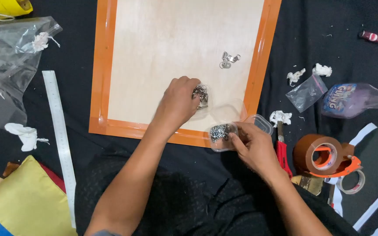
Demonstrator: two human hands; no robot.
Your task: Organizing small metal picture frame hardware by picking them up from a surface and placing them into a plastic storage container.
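An orange-framed wooden board (106, 65) lies face down on black cloth. My left hand (178, 105) rests on the board near its lower edge, fingers curled over a small clear container of metal hardware (201, 95). My right hand (252, 146) grips a second small clear plastic container (221, 135) with several small metal screws inside, at the board's lower right corner. Its clear lid (261, 123) hangs open beside it. A few loose metal hanger pieces (228, 60) lie on the bare wood further up.
A metal ruler (60, 140) lies left of the board, with clear plastic bags (5, 57) and crumpled tissue (25, 134). On the right are a red utility knife (281, 153), a brown tape dispenser (327, 155), a small zip bag (306, 92) and a plastic bottle (355, 99). A yellow cushion (27, 201) sits lower left.
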